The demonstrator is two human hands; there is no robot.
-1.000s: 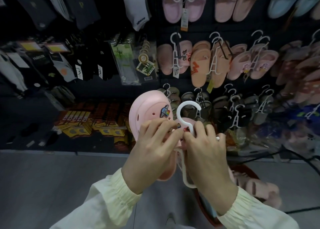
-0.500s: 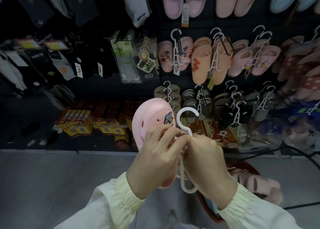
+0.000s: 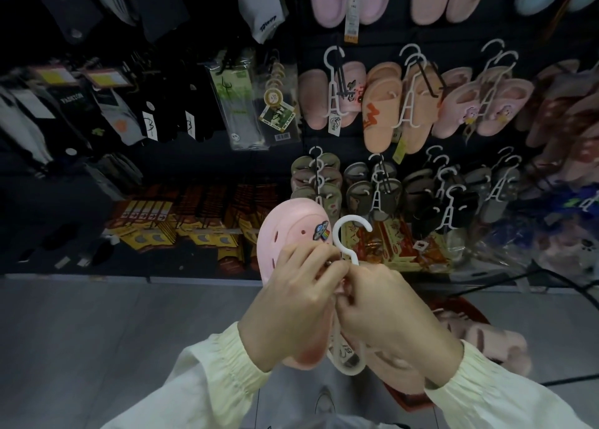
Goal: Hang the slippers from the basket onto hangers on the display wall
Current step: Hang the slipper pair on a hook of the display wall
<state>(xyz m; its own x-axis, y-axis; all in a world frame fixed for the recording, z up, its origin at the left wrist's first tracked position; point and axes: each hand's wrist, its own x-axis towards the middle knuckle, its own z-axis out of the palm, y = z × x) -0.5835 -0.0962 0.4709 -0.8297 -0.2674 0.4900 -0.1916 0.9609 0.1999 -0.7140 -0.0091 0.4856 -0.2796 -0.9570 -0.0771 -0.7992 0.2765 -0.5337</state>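
Observation:
A pink clog slipper (image 3: pixel 288 234) with a small rainbow charm is held up in front of the display wall (image 3: pixel 382 42). My left hand (image 3: pixel 291 302) grips the slipper across its upper. A white plastic hanger (image 3: pixel 348 234) stands beside it, hook upward, its lower loop showing below my hands. My right hand (image 3: pixel 389 305) grips the hanger's stem, fingers curled against the left hand's fingertips. How the hanger joins the slipper is hidden by my hands. A red basket (image 3: pixel 453 312) on the floor at lower right holds more pink slippers (image 3: pixel 496 347).
Rows of pink and orange slippers (image 3: pixel 382 117) and dark sandals (image 3: pixel 376 195) hang on white hangers on the wall. Packaged socks (image 3: pixel 240 97) hang at left, boxed goods (image 3: pixel 181 221) sit below. A black cable (image 3: pixel 534 276) crosses the grey floor (image 3: pixel 113 347) at right.
Both hands have stayed together on the slipper and hanger, working at the same spot. The slipper and hanger hook sit slightly lower and nearer the dark sandals row.

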